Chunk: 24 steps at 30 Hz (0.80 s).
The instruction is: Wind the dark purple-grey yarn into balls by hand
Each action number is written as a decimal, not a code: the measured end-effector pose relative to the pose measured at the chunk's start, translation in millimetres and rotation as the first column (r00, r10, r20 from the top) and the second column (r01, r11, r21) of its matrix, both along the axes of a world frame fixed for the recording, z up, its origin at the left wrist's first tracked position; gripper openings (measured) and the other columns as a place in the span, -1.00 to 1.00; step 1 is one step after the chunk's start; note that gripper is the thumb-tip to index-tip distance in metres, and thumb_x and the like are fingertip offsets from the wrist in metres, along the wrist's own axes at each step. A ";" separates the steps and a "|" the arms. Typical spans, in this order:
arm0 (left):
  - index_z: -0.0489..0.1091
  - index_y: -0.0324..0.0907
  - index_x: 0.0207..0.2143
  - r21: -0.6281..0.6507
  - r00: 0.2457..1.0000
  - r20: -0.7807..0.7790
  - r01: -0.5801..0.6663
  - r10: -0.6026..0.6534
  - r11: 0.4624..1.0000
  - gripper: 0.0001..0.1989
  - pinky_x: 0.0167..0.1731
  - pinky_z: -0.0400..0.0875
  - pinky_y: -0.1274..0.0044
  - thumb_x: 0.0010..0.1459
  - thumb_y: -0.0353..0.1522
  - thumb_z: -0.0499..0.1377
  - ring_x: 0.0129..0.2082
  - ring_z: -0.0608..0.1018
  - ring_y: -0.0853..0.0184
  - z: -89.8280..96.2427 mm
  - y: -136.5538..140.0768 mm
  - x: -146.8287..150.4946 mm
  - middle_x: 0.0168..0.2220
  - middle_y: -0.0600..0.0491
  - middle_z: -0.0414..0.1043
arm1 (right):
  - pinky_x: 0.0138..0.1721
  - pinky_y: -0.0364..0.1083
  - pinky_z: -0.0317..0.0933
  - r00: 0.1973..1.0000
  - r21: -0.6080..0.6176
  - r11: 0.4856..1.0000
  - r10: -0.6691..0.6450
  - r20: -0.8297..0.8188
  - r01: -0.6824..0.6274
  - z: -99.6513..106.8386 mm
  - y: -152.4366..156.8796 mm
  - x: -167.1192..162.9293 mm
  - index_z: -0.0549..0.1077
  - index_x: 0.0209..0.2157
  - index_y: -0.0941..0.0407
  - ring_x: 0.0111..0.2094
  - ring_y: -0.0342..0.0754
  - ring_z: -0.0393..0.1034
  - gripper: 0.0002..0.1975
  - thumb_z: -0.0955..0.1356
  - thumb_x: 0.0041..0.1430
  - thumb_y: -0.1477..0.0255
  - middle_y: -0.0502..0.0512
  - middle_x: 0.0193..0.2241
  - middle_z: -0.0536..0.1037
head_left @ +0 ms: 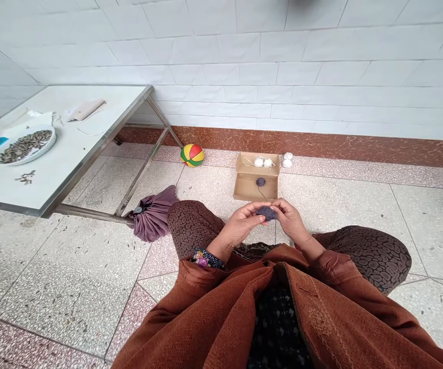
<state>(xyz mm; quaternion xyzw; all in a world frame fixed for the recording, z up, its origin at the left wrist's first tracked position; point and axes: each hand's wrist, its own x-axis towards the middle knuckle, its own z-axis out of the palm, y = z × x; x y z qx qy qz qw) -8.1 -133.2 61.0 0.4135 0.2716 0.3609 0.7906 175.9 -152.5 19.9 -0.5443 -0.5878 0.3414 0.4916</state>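
A small dark grey-purple ball of yarn [267, 212] is held between both hands above my lap. My left hand [244, 221] grips it from the left, fingers over the top and thumb in front. My right hand [289, 219] pinches its right side with the fingertips. A strand runs from near the hands to another dark yarn ball [260, 182], which lies in the lower half of an open cardboard box [240, 187]. White yarn balls [263, 162] with loose strands rest in the box's upper half. More white balls [287, 160] sit beside the box on the right.
A white table [63, 174] stands at left, bearing a plate [48, 148] of seeds and a folded cloth [86, 110]. A striped ball [192, 155] and a purple fabric bag [152, 218] are on the floor by its legs. A tiled wall [321, 97] rises ahead.
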 end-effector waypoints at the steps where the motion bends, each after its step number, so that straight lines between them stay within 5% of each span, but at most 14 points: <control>1: 0.55 -0.10 -0.03 -0.017 1.000 0.008 -0.010 0.011 1.000 -0.60 -0.12 0.42 0.47 0.03 -0.31 0.42 -0.04 0.53 0.26 0.7 -0.1 -0.7 0.02 -0.04 0.51 | -0.37 -0.10 0.26 1.000 0.003 1.000 0.001 0.001 -0.001 -1.6 -1.4 0.0 0.41 -0.37 0.05 -0.43 -0.06 0.33 -0.70 0.32 0.32 0.14 0.00 -0.46 0.46; 6: 0.56 -0.11 -0.05 -0.080 0.994 0.036 -0.100 0.103 0.992 -0.62 -0.06 0.42 0.44 0.03 -0.34 0.42 -0.07 0.54 0.29 2.8 1.0 -3.0 0.03 -0.03 0.53 | -0.37 -0.09 0.30 0.998 0.037 0.999 -0.004 0.065 0.001 -7.9 -8.6 -1.7 0.44 -0.21 0.04 -0.45 -0.07 0.35 -0.71 0.21 0.44 0.17 0.00 -0.44 0.46; 10: 0.54 -0.15 -0.06 -0.096 0.983 0.031 -0.176 0.180 0.980 -0.60 -0.05 0.41 0.44 0.00 -0.35 0.43 -0.10 0.55 0.32 0.5 3.4 -2.8 -0.01 -0.03 0.54 | -0.20 -0.01 0.37 0.969 0.149 0.984 0.062 0.238 -0.099 -12.7 -11.8 -6.8 0.49 -0.22 0.04 -0.27 0.02 0.47 -0.75 0.25 0.44 0.23 0.11 -0.32 0.55; 17: 0.42 -0.16 -0.09 0.146 0.933 -0.185 -0.286 0.310 0.947 -0.55 -0.10 0.36 0.48 -0.07 -0.41 0.42 -0.20 0.54 0.37 -11.2 8.4 -7.1 -0.23 0.08 0.53 | -0.22 -0.02 0.38 0.886 0.193 0.936 0.191 0.422 -0.294 11.9 -18.2 -7.6 0.54 -0.18 0.01 -0.28 0.02 0.47 -0.82 0.28 0.42 0.35 0.11 -0.34 0.54; 21: 0.39 -0.19 -0.22 0.245 0.901 -0.311 -0.231 0.302 0.942 -0.66 -0.20 0.32 0.52 -0.08 -0.43 0.38 -0.29 0.49 0.40 -11.4 8.1 -7.3 -0.29 0.08 0.48 | -0.21 -0.02 0.36 0.877 0.220 0.923 0.194 0.439 -0.314 37.3 -10.9 1.9 0.56 -0.18 0.01 -0.28 0.01 0.47 -0.80 0.28 0.42 0.33 0.12 -0.33 0.55; 24: 0.38 -0.19 -0.25 0.252 0.923 -0.346 -0.082 0.169 0.964 -0.69 -0.24 0.30 0.53 -0.07 -0.44 0.36 -0.34 0.45 0.42 -5.2 5.3 -6.2 -0.32 0.10 0.46 | -0.20 -0.02 0.35 0.887 0.223 0.933 0.166 0.431 -0.283 43.8 1.7 8.6 0.57 -0.22 0.01 -0.26 0.01 0.46 -0.78 0.29 0.43 0.29 0.13 -0.32 0.56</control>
